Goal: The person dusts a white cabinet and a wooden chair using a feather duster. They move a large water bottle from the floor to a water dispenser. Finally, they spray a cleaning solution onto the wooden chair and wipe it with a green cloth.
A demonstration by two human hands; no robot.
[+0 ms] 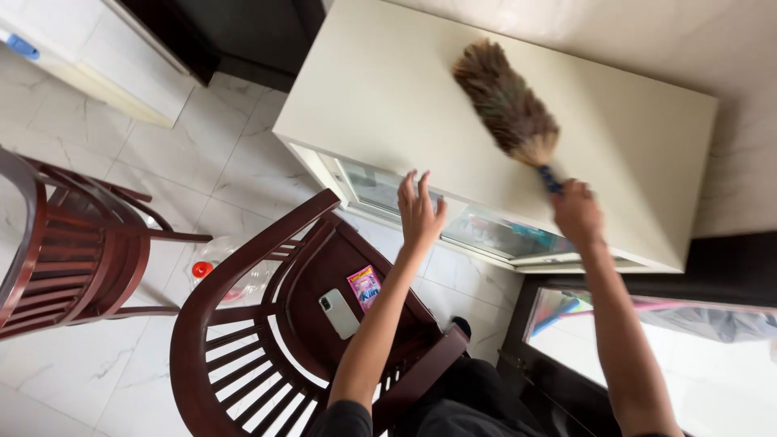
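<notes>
A feather duster (506, 105) brushes the cream cabinet top (388, 89).

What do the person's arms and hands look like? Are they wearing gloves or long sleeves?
No gloves: the left hand and the right hand are both bare, with no rings or watch showing. The forearms are bare too. A short dark sleeve shows on the left upper arm at the picture's bottom edge.

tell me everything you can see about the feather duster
The feather duster has a thick, fluffy head of brown and tan feathers, paler near the base, on a blue handle. It lies slanted across the flat top of the cream cabinet, its feathers resting on the surface. The right hand closes around the handle; most of the handle is hidden in that grip.
</notes>
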